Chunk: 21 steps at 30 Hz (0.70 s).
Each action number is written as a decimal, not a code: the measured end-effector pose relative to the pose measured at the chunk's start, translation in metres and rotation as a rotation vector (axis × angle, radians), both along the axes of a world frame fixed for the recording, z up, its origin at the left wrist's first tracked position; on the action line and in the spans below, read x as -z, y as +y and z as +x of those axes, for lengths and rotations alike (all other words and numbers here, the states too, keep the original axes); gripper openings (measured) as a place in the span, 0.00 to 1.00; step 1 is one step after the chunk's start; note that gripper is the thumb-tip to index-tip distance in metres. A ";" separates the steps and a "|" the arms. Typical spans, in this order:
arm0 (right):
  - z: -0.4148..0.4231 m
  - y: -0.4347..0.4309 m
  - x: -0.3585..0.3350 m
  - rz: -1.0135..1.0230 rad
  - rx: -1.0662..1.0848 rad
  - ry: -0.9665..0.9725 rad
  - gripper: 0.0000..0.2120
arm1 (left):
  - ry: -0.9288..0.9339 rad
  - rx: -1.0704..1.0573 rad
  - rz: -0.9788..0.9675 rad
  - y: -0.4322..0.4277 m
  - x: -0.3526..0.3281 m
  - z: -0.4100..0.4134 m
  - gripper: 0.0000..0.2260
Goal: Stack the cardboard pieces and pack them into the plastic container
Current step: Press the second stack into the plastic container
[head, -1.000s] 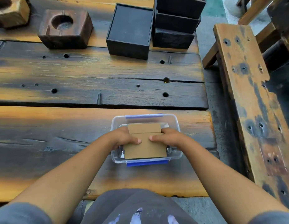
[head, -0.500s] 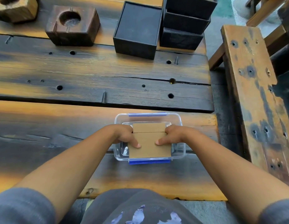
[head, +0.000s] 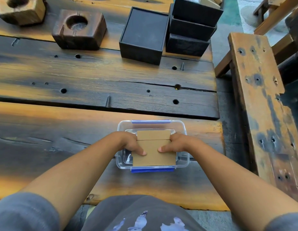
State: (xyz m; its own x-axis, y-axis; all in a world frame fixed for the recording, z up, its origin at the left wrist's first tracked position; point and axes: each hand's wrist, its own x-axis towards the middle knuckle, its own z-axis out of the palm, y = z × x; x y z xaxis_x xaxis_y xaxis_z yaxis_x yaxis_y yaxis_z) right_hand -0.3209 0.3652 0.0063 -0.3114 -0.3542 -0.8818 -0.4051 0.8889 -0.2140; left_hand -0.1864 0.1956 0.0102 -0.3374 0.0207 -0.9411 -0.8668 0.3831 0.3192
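Observation:
A clear plastic container [head: 184,129] with blue clips on its near and far sides sits on the wooden table near the front right edge. A stack of brown cardboard pieces [head: 154,157] lies in its opening, its top roughly level with the rim. My left hand [head: 130,144] grips the stack's left side with the thumb on top. My right hand [head: 175,144] grips the right side the same way. A second cardboard piece [head: 153,135] shows just beyond the front one, between my fingers.
Black boxes [head: 143,34] and a stack of black boxes [head: 193,24] stand at the back of the table. Two wooden blocks with round holes [head: 80,29] sit at the back left. A wooden bench [head: 261,97] runs along the right.
The stack has sunk a little lower into the container while both hands keep their grip. The view has shifted slightly.

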 end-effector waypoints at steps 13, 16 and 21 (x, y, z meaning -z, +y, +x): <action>0.004 -0.010 -0.010 0.063 0.105 -0.085 0.41 | -0.057 -0.041 -0.019 0.001 -0.008 -0.004 0.26; 0.008 -0.012 -0.008 0.080 0.167 -0.075 0.44 | 0.011 -0.065 -0.110 0.005 -0.007 -0.001 0.29; 0.030 -0.003 0.003 -0.039 0.356 0.038 0.38 | 0.081 -0.175 -0.286 0.020 -0.007 0.006 0.32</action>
State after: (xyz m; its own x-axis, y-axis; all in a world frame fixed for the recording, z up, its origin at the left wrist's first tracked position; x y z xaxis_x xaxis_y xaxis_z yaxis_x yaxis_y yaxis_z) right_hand -0.2905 0.3623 0.0038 -0.4533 -0.2505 -0.8555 -0.0799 0.9672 -0.2409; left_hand -0.1799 0.2157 0.0168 -0.3867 -0.3049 -0.8703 -0.9034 0.3150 0.2910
